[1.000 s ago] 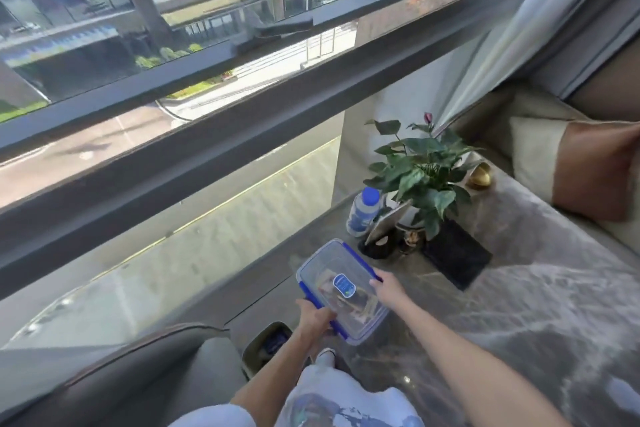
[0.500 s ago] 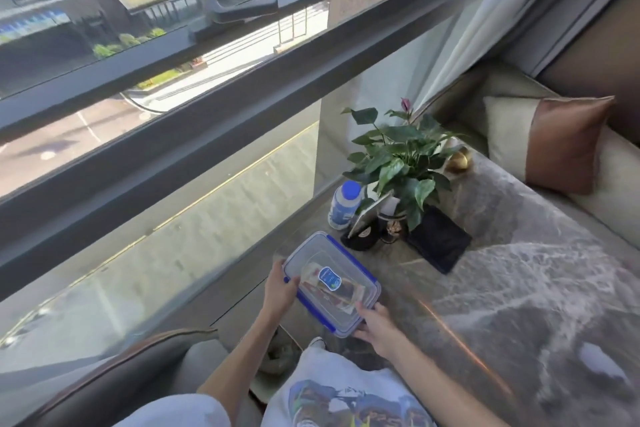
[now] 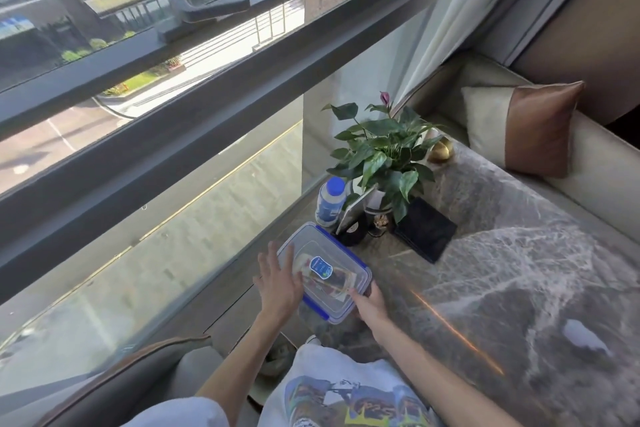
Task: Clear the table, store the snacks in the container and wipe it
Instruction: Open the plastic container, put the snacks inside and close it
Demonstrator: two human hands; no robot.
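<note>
A clear box (image 3: 323, 274) with a blue-clipped lid sits at the near left corner of the grey marble desk (image 3: 502, 274), close to the window. Snack packets (image 3: 327, 279) show through the lid, under a blue sticker. The left hand (image 3: 278, 282) lies flat with fingers spread on the lid's left side, its grip open and pressing rather than holding. The right hand (image 3: 369, 305) is at the box's near right corner, thumb on the lid and fingers curled under the edge, so its grip is closed on the box. Just beyond the box, at the far left of the desk, stand a bottle (image 3: 330, 199) with a blue cap, a leafy plant (image 3: 381, 152) in a white pot, and a black pad (image 3: 426, 229) to the right of them. A gold ornament (image 3: 440, 149) sits behind the plant. A cushion (image 3: 526, 128) rests on the sofa at the far right.
</note>
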